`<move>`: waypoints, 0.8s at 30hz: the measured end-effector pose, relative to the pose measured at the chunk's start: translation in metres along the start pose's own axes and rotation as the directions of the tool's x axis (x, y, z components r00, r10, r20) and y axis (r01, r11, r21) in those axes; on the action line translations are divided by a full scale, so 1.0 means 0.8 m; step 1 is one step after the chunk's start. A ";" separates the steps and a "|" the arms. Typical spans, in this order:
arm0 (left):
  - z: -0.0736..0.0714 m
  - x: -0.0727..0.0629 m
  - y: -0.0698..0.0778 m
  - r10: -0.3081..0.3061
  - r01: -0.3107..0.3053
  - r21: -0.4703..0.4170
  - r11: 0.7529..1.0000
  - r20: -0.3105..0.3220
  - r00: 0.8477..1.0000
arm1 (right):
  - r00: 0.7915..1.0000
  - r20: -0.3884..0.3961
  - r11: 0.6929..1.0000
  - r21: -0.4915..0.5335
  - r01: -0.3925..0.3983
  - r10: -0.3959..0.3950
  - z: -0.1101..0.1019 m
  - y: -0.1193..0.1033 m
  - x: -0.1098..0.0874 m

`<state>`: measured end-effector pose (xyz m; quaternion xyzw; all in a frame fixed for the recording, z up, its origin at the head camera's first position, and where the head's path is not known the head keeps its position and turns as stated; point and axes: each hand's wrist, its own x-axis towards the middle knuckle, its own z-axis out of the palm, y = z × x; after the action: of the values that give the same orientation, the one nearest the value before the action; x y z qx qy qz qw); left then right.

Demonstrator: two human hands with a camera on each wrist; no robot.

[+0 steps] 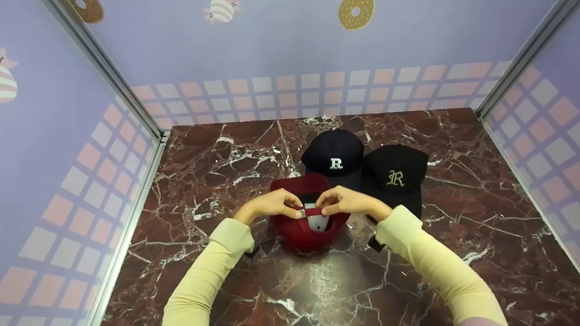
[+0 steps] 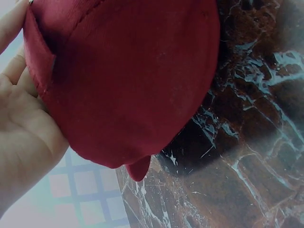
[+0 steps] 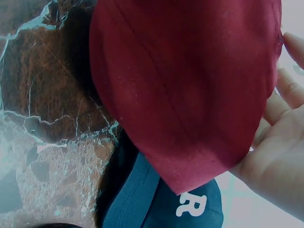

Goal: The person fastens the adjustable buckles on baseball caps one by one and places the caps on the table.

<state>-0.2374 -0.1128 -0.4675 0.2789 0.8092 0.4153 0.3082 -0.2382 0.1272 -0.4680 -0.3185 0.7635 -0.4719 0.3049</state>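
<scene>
A red baseball cap (image 1: 301,237) is held with its back opening and adjustment strap (image 1: 313,211) toward me and its brim pointing away. My left hand (image 1: 275,203) pinches the strap's left end between thumb and fingers. From the other side my right hand (image 1: 348,201) pinches the strap near its right end. Through the opening the cap's pale lining shows. In the left wrist view the red crown (image 2: 137,85) fills the middle, with the left hand (image 2: 28,123) along its edge. The right wrist view has the right hand (image 3: 280,142) at the crown's rim.
Behind the red cap lies a navy cap (image 1: 333,147) with a white R. A black cap (image 1: 398,163) with a gold emblem sits to its right, against it. Purple patterned panels (image 1: 281,50) enclose the brown marble surface (image 1: 204,172) at the back and sides.
</scene>
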 end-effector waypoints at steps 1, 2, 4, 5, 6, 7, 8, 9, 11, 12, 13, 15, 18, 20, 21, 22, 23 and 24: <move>0.000 0.000 -0.001 0.000 0.000 -0.001 1.000 0.001 1.000 | 1.000 0.002 1.000 0.002 0.005 -0.005 -0.001 0.000 -0.001; 0.000 0.000 -0.001 0.002 -0.002 -0.003 1.000 0.002 1.000 | 1.000 0.004 1.000 0.005 0.008 -0.008 -0.001 0.001 -0.002; -0.001 -0.001 -0.002 -0.002 0.002 -0.008 1.000 0.000 1.000 | 1.000 0.009 1.000 0.004 0.011 -0.011 -0.003 0.002 -0.003; -0.001 -0.002 -0.003 -0.005 0.005 -0.011 1.000 0.000 1.000 | 1.000 0.011 1.000 -0.001 0.011 -0.011 -0.003 0.002 -0.004; -0.001 -0.002 -0.003 -0.007 0.007 -0.015 1.000 -0.002 1.000 | 1.000 0.014 1.000 -0.009 0.011 -0.011 -0.004 0.004 -0.004; -0.002 -0.003 -0.003 -0.009 0.009 -0.020 1.000 -0.002 1.000 | 1.000 0.019 1.000 -0.018 0.012 -0.011 -0.006 0.004 -0.005; -0.002 -0.003 -0.004 -0.012 0.012 -0.023 1.000 -0.002 1.000 | 1.000 0.023 0.999 -0.029 0.013 -0.012 -0.007 0.005 -0.006; -0.002 -0.004 -0.004 -0.018 0.018 -0.027 0.999 -0.002 1.000 | 1.000 0.027 0.999 -0.043 0.016 -0.015 -0.008 0.006 -0.007; -0.003 -0.005 -0.005 -0.023 0.023 -0.029 0.999 0.000 1.000 | 0.999 0.036 0.997 -0.070 0.029 -0.027 -0.010 0.008 -0.008; -0.004 -0.006 -0.006 -0.026 0.026 -0.029 0.999 -0.002 1.000 | 0.999 0.041 0.996 -0.083 0.037 -0.034 -0.011 0.009 -0.009; -0.004 -0.007 -0.007 -0.028 0.027 -0.027 0.999 -0.004 1.000 | 0.998 0.046 0.995 -0.091 0.043 -0.039 -0.013 0.009 -0.010; -0.005 -0.008 -0.008 -0.026 0.026 -0.028 0.999 -0.013 1.000 | 0.998 0.051 0.992 -0.114 0.054 -0.049 -0.015 0.011 -0.012; -0.006 -0.010 -0.012 -0.003 0.001 -0.048 0.999 -0.037 0.999 | 0.998 0.043 0.988 -0.147 0.047 -0.041 -0.016 0.015 -0.015; -0.007 -0.013 -0.014 0.016 -0.019 -0.050 0.999 -0.067 0.998 | 0.999 0.029 0.986 -0.164 0.037 -0.033 -0.016 0.018 -0.017; -0.007 -0.017 -0.010 0.031 -0.035 -0.043 0.998 -0.083 0.996 | 0.999 0.019 0.985 -0.172 0.031 -0.028 -0.016 0.019 -0.019; -0.007 -0.020 -0.009 0.045 -0.047 -0.020 0.999 -0.103 0.994 | 1.000 0.008 0.983 -0.182 0.027 -0.026 -0.016 0.021 -0.021; -0.007 -0.023 -0.009 0.053 -0.052 0.012 0.999 -0.124 0.991 | 1.000 -0.002 0.981 -0.193 0.028 -0.029 -0.015 0.022 -0.023; -0.006 -0.027 -0.008 0.056 -0.047 0.064 0.997 -0.149 0.987 | 0.999 -0.013 0.979 -0.203 0.033 -0.036 -0.015 0.024 -0.025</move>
<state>-0.2280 -0.1336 -0.4650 0.2769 0.8349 0.4182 0.2269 -0.2390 0.1557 -0.4778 -0.3572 0.8046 -0.3993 0.2561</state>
